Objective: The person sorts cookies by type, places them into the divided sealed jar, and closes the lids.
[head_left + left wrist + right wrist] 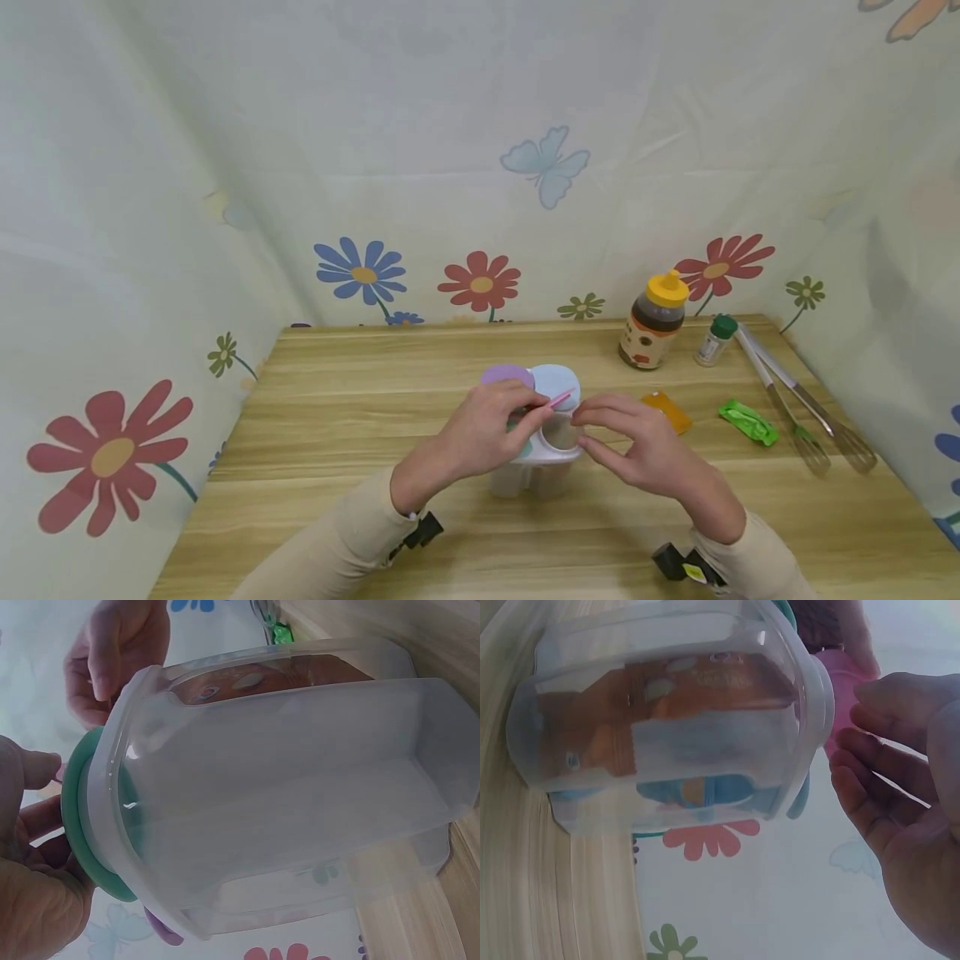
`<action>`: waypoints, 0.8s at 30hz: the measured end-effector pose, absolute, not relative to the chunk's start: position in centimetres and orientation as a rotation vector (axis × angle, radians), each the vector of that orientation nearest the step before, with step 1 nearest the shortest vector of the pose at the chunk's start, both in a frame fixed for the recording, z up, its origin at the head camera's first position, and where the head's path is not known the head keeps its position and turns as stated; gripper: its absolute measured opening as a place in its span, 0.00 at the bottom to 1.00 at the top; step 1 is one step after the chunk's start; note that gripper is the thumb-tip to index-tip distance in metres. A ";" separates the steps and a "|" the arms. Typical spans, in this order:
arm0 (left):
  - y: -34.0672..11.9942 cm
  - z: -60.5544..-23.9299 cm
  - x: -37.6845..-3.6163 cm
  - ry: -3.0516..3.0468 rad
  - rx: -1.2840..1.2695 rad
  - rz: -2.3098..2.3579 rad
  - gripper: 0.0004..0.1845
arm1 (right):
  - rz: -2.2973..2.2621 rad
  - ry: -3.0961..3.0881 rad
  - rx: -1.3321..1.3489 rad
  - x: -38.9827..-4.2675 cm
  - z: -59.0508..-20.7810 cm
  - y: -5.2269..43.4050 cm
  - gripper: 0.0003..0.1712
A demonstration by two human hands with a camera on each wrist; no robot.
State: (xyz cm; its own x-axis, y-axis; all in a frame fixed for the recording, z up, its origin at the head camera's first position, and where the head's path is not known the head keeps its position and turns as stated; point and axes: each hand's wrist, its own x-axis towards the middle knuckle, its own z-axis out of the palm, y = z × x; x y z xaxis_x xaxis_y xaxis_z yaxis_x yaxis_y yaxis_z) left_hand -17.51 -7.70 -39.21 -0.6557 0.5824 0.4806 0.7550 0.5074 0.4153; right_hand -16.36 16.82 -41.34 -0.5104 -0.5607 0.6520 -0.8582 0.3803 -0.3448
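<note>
A clear plastic canister with several compartments stands upright on the table, its lids in purple, light blue, mint green and pink. Between thumb and fingers, my left hand pinches the pink lid, which is tilted up from its round opening. Close by the rim of that opening, my right hand has its fingers and thumb loosely bent and apart. Orange-brown packets show through one compartment wall, and a blue packet through another.
Behind and right stand a brown bottle with a yellow cap and a small green-capped shaker. An orange packet, a green packet and metal tongs lie on the right. Patterned cloth walls border the table.
</note>
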 end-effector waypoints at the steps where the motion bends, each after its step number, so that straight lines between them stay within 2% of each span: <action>1: -7.7 -39.2 -17.5 -2.473 -1.128 -0.887 0.11 | 0.928 -2.213 1.209 -16.5 -41.4 17.0 0.15; 7: -7.7 -39.3 -17.5 -2.478 -1.119 -0.895 0.10 | 0.864 -2.163 1.136 -17.2 -41.7 17.9 0.21; 14: -7.7 -39.2 -17.5 -2.483 -1.111 -0.907 0.10 | 0.879 -2.257 1.060 -17.4 -42.0 18.9 0.18; 24: -7.7 -39.3 -17.5 -2.489 -1.097 -0.907 0.10 | 0.841 -2.264 0.985 -18.0 -42.7 20.2 0.19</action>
